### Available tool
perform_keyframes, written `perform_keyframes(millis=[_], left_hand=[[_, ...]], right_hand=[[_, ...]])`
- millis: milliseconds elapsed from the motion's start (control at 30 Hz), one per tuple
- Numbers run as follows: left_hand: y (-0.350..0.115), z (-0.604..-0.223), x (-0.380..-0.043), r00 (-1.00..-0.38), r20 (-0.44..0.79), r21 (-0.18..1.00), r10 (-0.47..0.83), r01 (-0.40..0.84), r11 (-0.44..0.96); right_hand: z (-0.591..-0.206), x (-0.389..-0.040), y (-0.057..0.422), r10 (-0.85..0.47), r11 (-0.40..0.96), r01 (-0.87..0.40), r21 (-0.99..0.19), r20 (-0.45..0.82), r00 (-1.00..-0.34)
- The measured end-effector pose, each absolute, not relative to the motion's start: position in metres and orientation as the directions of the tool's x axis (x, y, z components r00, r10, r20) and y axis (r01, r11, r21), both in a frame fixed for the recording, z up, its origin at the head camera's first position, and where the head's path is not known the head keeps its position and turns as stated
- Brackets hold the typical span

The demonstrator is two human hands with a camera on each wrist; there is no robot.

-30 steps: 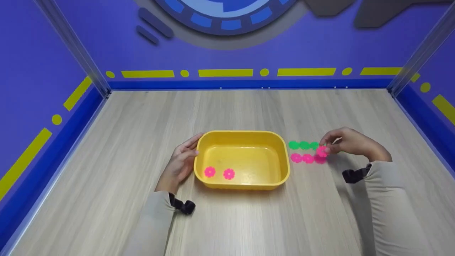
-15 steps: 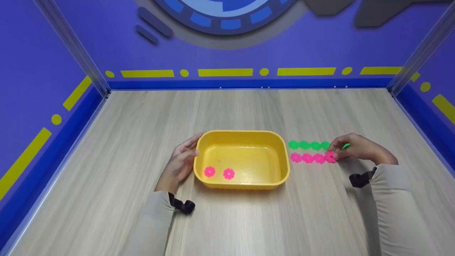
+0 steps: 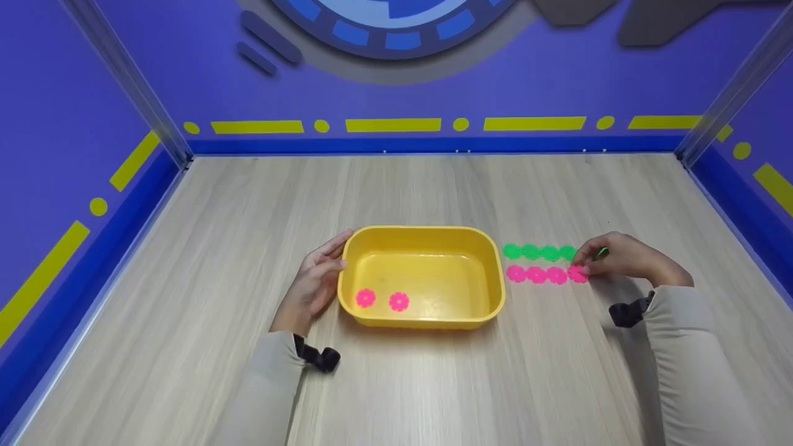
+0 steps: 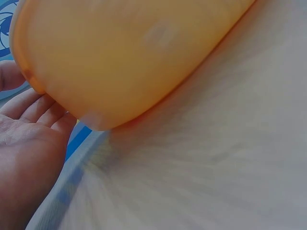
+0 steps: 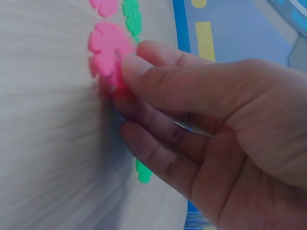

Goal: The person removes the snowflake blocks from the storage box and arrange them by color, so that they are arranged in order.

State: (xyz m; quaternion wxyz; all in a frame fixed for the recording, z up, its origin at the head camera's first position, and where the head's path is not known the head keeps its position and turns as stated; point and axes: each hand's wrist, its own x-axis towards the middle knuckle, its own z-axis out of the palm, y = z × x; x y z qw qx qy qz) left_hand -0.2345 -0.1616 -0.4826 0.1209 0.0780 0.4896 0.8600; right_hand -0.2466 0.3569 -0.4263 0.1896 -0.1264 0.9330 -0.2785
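My right hand point(image 3: 624, 255) pinches a pink flower-shaped plastic piece point(image 3: 577, 274) between thumb and fingers, at the right end of a row of pink pieces point(image 3: 536, 275). In the right wrist view the thumb lies over that piece point(image 5: 109, 48), close to the tabletop. Just behind runs a row of green flower pieces point(image 3: 531, 252), its right end partly hidden by my fingers. On the other side, my left hand point(image 3: 315, 282) grips the left rim of a yellow plastic tub point(image 3: 423, 323), the thumb at the rim and fingers along the outer wall.
Two pink flower pieces lie apart on the tub's floor, a left one point(image 3: 365, 298) and a right one point(image 3: 399, 301). Wood-grain tabletop point(image 3: 433, 384) surrounds everything. Blue-purple panels point(image 3: 396, 99) wall in the back and both sides.
My right hand has moved right and lowered its pink piece from above the row to the row's right end. The left hand and the tub have stayed in place.
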Motion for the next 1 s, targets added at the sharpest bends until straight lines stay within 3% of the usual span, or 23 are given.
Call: perform_keyframes(millis=[367,1000], left_hand=[[-0.161,-0.482,-0.235,-0.957,0.027,0.864,0.289,-0.123,-0.488],[-0.161,-0.481,-0.234,-0.958,0.014,0.847,0.287,-0.141,-0.512]], right_hand=[[-0.408,-0.248,0.339,-0.334,0.828,-0.161,-0.536,-0.242,-0.911],[-0.362,-0.256,0.255,-0.441,0.783,-0.283,-0.554,-0.172,-0.881]])
